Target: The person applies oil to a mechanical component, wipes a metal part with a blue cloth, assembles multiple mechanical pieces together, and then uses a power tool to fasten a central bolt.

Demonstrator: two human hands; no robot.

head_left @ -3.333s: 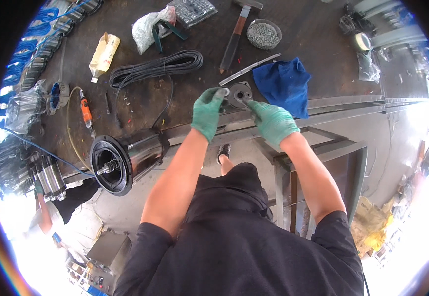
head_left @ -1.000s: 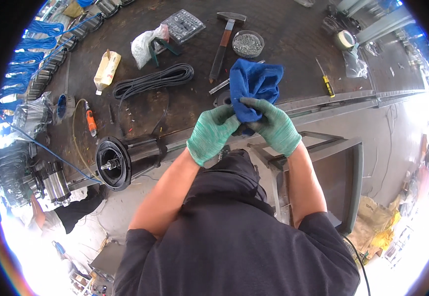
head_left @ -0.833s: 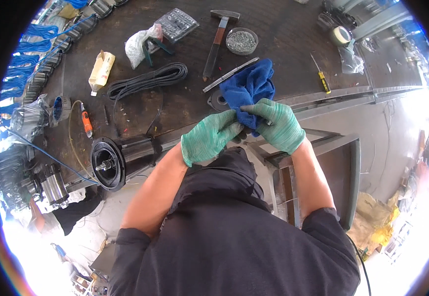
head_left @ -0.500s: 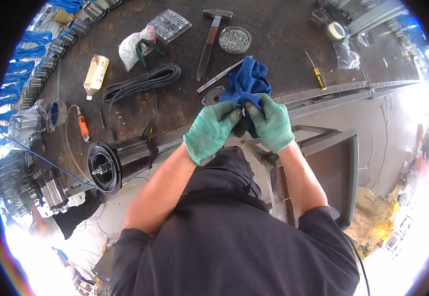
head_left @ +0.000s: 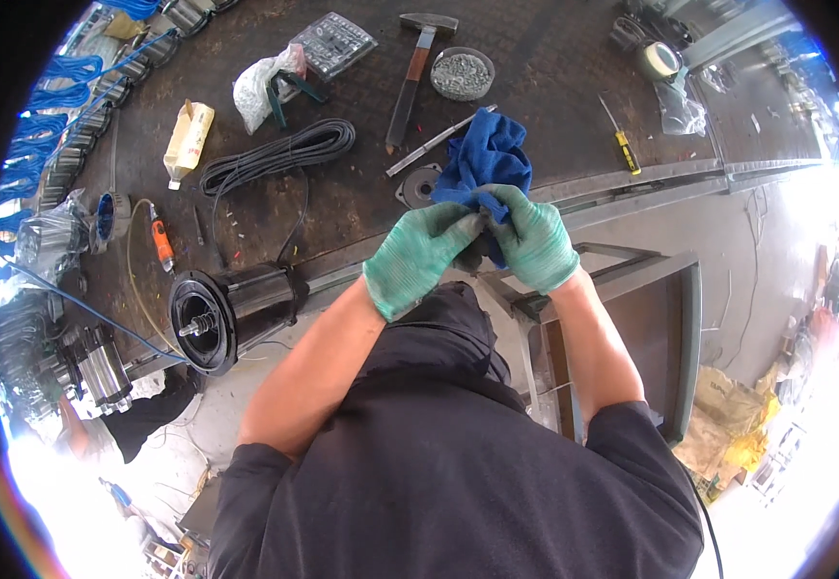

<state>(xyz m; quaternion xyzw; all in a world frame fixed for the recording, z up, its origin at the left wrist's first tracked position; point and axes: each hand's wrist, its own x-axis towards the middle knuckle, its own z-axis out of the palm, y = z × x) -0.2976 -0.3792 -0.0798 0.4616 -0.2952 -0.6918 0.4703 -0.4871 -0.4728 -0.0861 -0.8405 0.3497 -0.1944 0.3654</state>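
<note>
A crumpled blue cloth (head_left: pixel 485 159) is bunched up at the near edge of the workbench. My right hand (head_left: pixel 532 236), in a green knit glove, is closed on its lower end, thumb and fingers pinched. Right beside it my left hand (head_left: pixel 421 253), gloved the same way, is also closed, its fingertips meeting the right hand's at the cloth. Any small part wrapped between the fingers is hidden. Just beyond my left hand, a dark round flange (head_left: pixel 419 187) lies on the bench, with a thin metal rod (head_left: pixel 441 141) behind it.
On the bench lie a hammer (head_left: pixel 410 96), a dish of small metal parts (head_left: pixel 462 74), a coiled black cable (head_left: pixel 279 157), a yellow screwdriver (head_left: pixel 626 150) and an orange-handled tool (head_left: pixel 161 243). A black motor housing (head_left: pixel 231 314) rests at the front edge. A metal frame (head_left: pixel 685 338) stands at right.
Both gloved hands have shifted slightly at the cloth, and the fingertips have come closer together over it. A small light spot between them is now covered. The bench items stay put.
</note>
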